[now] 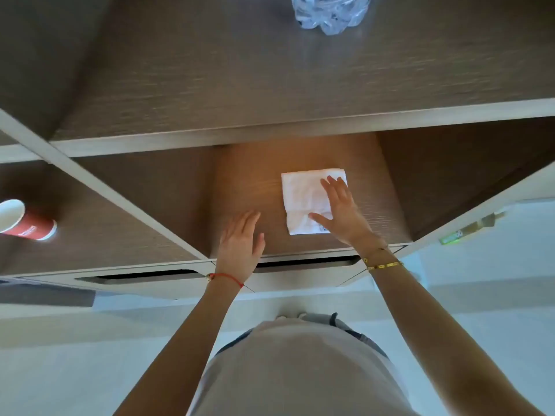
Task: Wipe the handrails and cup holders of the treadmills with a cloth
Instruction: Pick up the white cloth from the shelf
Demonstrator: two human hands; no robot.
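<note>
My left hand [240, 240] lies flat and open on the shelf [246, 187], holding nothing. Just beyond, my right hand [342, 211] presses straight fingers on the folded white cloth [303, 196]. A red cup [27, 222] stands left; a bottle [330, 10] sits above.

— Any writing you can make out?
— Hardly. The red cup [28, 224] at far left has white lettering on its side, too blurred to read.
— And the cloth [312, 202]?
— A small dark mark sits at its near edge, just by the right hand [342, 211]; whether it is a logo or letters, I cannot tell.
— On the right?
— A green label [450, 237] carries pale characters, also unreadable.
</note>
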